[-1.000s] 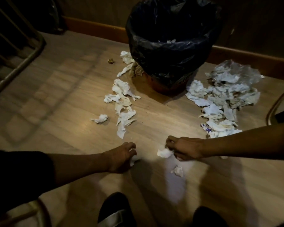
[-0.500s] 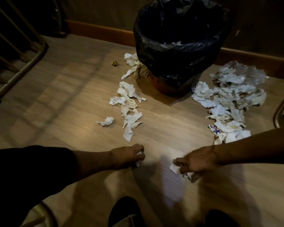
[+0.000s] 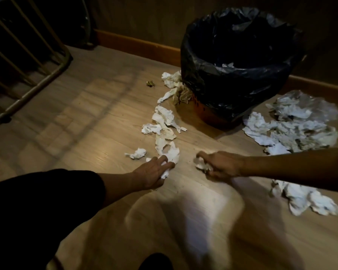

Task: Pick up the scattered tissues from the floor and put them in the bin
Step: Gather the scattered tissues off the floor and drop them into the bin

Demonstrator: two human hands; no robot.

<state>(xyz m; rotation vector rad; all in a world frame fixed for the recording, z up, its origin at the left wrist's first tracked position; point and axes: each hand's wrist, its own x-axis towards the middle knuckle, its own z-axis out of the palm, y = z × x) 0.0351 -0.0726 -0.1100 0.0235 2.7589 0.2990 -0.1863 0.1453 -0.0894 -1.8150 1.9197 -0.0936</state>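
A bin lined with a black bag [image 3: 240, 75] stands on the wooden floor by the wall, a few tissues inside. Crumpled white tissues lie in a trail [image 3: 165, 129] left of the bin and in a large pile [image 3: 299, 123] to its right. My left hand [image 3: 154, 172] rests on the floor at the near end of the trail, fingers closed on a small tissue [image 3: 165, 173] and touching the last tissue of the trail. My right hand [image 3: 220, 164] is low over the floor, shut on a wad of tissues [image 3: 202, 165].
A metal railing [image 3: 33, 75] rises at the far left. A small brownish scrap [image 3: 150, 84] lies left of the bin. More tissues [image 3: 308, 199] lie under my right forearm. One tissue [image 3: 137, 153] sits apart left of the trail. A wooden skirting board [image 3: 137, 45] runs along the wall.
Both hands moved forward toward the bin. My left hand carried its small tissue up to the trail's near end. My right hand picked up the tissues in front of me.
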